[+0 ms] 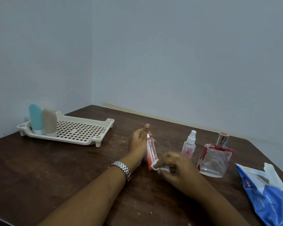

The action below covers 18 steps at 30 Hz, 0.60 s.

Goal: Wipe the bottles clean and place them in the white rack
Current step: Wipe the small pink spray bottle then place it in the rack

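My left hand [138,142] grips a slim pink bottle [151,152] near its top, above the middle of the brown table [55,168]. My right hand [176,167] pinches a white wipe [160,168] against the bottle's lower end. To the right stand a small clear spray bottle [189,145] with red smears and a large square glass bottle [214,159] with red stains and a silver cap. The white rack [82,131] sits at the far left of the table. A blue bottle [35,118] and a beige bottle [49,120] stand in its left end.
A blue and white wipes packet [266,191] lies at the table's right edge. The table sits in a corner between two pale blue walls. A metal watch [122,168] is on my left wrist.
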{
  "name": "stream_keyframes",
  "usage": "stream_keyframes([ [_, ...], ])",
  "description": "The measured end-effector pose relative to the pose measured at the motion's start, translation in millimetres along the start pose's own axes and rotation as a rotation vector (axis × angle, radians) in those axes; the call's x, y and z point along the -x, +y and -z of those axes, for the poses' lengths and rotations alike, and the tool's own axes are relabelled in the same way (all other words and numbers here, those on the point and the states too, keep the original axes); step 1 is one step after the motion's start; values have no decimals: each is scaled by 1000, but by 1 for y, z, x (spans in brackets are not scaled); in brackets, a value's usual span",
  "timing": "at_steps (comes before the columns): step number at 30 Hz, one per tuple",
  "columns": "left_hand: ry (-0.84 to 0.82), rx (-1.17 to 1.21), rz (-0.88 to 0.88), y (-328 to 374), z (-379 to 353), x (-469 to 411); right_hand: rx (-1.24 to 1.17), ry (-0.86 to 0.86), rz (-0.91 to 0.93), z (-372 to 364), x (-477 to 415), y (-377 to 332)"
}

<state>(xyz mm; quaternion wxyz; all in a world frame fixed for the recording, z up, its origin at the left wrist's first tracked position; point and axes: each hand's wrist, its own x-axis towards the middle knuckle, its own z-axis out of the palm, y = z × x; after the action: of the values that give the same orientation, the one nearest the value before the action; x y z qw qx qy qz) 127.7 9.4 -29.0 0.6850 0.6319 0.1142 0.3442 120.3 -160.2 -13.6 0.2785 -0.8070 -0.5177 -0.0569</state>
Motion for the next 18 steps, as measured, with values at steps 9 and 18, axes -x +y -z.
stream_keyframes([
  [9, 49, -26, 0, -1, 2, -1, 95, 6, 26, -3, -1, -10],
  [18, 49, -38, 40, 7, 4, 5, 170, -36, -116, 10, 0, 4],
])
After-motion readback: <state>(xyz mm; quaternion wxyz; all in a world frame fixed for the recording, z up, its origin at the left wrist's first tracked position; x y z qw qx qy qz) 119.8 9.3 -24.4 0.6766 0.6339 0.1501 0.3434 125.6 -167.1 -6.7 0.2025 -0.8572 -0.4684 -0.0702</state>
